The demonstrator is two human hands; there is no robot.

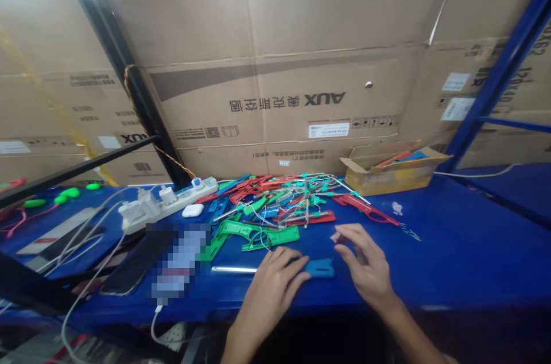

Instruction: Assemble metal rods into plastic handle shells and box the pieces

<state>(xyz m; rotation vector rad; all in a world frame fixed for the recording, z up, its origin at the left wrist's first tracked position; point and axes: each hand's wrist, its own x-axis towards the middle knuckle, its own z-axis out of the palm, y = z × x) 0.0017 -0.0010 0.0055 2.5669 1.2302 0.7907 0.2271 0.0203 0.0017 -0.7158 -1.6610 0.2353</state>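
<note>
holding the blue handle (321,268) just behind the front edge of the tabletop (451,272), your left hand (275,278) presses thumb and fingers against it. one metal rod (235,269) points left from beneath. your right hand (364,260) hovers beside the handle's right end, fingertips curled toward the thumb; whether it pinches anything, i cannot tell. rightward, you have room to move. beyond your hands lie one coloured pile (279,197), too tangled to count, and one yellow carton (387,180); leftward, one power strip (150,209) and one white case (193,210).
</note>
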